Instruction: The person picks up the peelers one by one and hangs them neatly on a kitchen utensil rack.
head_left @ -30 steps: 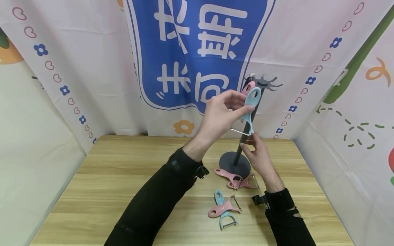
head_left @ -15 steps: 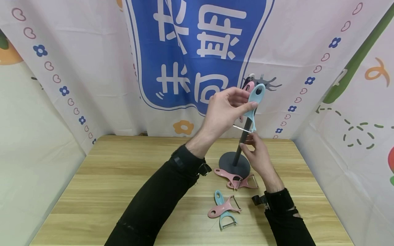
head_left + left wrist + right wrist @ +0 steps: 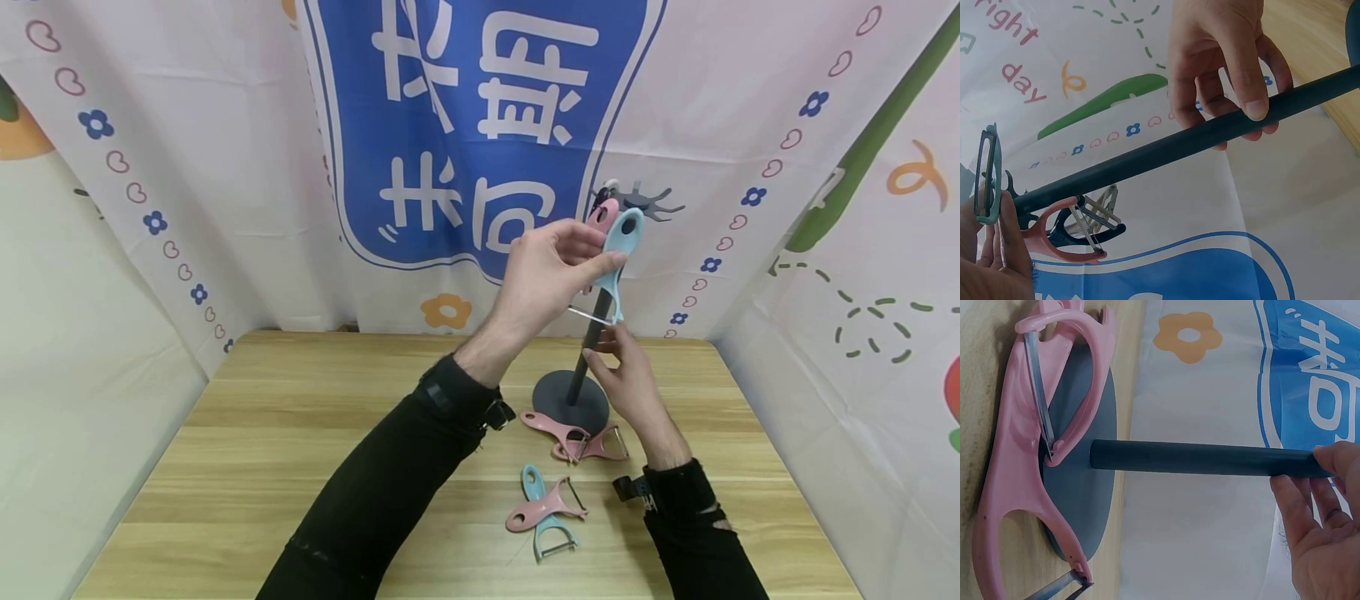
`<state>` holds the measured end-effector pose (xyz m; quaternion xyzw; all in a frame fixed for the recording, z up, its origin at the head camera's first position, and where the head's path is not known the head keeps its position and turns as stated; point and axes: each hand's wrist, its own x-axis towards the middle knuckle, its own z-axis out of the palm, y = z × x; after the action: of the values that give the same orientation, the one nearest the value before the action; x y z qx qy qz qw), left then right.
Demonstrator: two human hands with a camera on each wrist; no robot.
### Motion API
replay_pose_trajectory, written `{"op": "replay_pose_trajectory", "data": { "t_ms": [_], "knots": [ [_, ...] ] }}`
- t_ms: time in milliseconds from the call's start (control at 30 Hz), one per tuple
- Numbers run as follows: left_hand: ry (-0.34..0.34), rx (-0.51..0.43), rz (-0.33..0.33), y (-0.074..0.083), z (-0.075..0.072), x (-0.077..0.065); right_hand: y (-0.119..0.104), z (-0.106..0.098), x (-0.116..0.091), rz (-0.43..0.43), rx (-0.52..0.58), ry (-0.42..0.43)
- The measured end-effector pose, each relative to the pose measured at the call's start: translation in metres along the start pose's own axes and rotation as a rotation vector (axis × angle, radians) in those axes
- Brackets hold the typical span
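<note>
Pinching the dark pole (image 3: 580, 377) right of centre, the right hand (image 3: 633, 382) had best brace it while the left hand (image 3: 543, 267), clamped on the upper blue peeler (image 3: 618, 243), aims unhurriedly.

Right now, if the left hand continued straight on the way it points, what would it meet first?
Probably the dark stand, near its hooks: the left hand, pinching the blue peeler, points there in the head view, though depth is unclear.

Head view forward-down, 2 wrist views closer (both showing the pole (image 3: 1197, 459))
</note>
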<state>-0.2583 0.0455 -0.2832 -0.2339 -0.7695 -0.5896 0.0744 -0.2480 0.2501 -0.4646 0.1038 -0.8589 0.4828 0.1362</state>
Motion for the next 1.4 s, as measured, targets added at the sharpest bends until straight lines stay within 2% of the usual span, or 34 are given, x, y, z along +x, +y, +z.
{"op": "replay_pose_trajectory", "data": {
  "t_ms": [233,567,767,967,1133,1400],
  "knots": [
    [-0.001,0.006,0.005,-0.006,-0.001,-0.006,0.001,0.000,0.000,-0.008,0.013,-0.005],
    [0.014,-0.004,0.003,-0.021,-0.003,-0.018,0.000,-0.006,0.000,-0.019,0.030,-0.027],
    [0.043,-0.015,0.016,-0.035,-0.010,-0.023,-0.004,-0.010,0.000,-0.012,0.030,-0.035],
    [0.047,0.006,-0.012,-0.053,-0.013,-0.026,-0.005,-0.014,0.000,0.040,0.030,-0.062],
    [-0.004,0.059,-0.049,-0.071,-0.012,-0.027,-0.004,-0.016,0.000,0.049,0.029,-0.080],
    [-0.174,0.107,-0.033,-0.101,0.001,-0.024,-0.002,-0.025,0.000,-0.002,-0.039,-0.111]
  ]
}}
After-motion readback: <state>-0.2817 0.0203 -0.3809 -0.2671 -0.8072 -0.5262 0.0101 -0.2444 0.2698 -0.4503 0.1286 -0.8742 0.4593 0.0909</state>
